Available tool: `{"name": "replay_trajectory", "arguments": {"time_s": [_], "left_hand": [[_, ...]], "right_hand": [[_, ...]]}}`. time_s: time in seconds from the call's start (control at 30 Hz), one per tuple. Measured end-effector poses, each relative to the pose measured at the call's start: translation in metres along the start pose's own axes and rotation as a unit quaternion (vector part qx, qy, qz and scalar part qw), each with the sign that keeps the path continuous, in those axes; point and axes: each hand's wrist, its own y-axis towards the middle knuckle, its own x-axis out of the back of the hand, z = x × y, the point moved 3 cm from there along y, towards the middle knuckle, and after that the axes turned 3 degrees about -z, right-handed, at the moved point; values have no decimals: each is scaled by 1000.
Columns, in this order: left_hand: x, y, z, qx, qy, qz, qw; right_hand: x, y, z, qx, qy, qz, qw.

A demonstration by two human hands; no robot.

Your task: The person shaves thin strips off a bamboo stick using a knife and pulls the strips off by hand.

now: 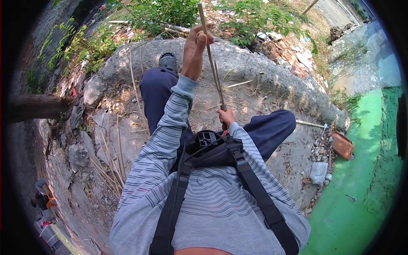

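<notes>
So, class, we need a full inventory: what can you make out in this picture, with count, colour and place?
Long strip: one, light brown, upper centre
Knife: one, dark, centre
Loose strips: several, tan, ground at left
Plants: several, green, top
Log: one, dark brown, left
Ridged block: one, orange-brown, right
Plastic bag: one, whitish, right
Painted ground: one stretch, green, far right
Another person: one, dark and orange, lower left
Straps: two, black, chest
Shirt: one, grey striped, lower centre
Trousers: one pair, navy, centre
Shoe: one visible, dark, upper centre
Left hand: one, raised, at the long strip
Right hand: one, gripping the knife
</notes>
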Motion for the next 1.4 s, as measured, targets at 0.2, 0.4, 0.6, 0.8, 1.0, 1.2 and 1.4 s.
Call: {"name": "replay_trajectory", "arguments": {"time_s": [0.2, 0.4, 0.6, 0.8, 1.0, 1.2, 1.4], "left_hand": [[35, -28, 47, 129, 148, 34, 980], [7, -57, 81, 157, 137, 220, 953], [11, -59, 93, 116, 158, 145, 970], [12, -60, 95, 95, 170, 88, 977], [13, -67, 92, 77, 195, 60, 976], [14, -64, 93, 72, 215, 40, 973], [25, -70, 88, 75, 215, 27, 973]], "right_hand": [[10, 2, 4, -25, 59, 22, 998], [9, -2, 5, -21, 90, 34, 995], [6, -10, 9, -24, 80, 27, 996], [-6, -18, 13, -19, 87, -5, 996], [-11, -11, 10, 22, 51, -25, 998], [-2, 4, -1, -7, 40, -45, 998], [-24, -15, 10, 77, 7, -39, 996]]}}
